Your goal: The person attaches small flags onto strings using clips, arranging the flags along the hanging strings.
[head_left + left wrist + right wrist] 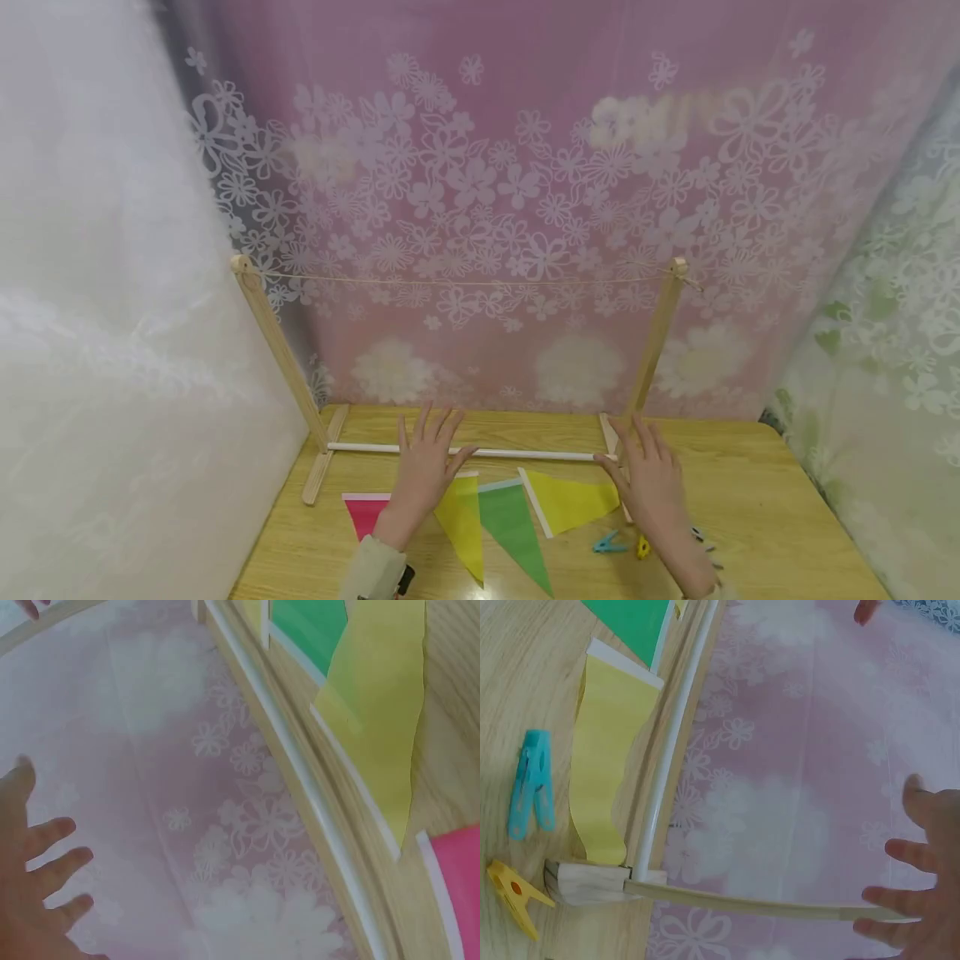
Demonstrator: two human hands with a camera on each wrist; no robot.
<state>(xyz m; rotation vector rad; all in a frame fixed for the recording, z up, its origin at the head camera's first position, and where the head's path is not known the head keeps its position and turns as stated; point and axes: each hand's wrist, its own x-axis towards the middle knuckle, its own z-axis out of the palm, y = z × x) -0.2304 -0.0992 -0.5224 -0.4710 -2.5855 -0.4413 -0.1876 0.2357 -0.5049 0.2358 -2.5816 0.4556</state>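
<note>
My left hand is held with fingers spread, overlapping the white rod in the head view. My right hand, also with fingers extended, is nearest the right wooden post of a stand. Neither palm grips anything. On the table in front lie a pink pennant, a yellow pennant, a green pennant and another yellow pennant, each with a pale strip along one edge. A blue clothespin and a yellow clothespin rest beside the stand's right foot.
A thin string runs between the tops of the right post and the left wooden post. More small clips show partly behind my right forearm. Flower-patterned curtains surround the wooden table at the back and sides.
</note>
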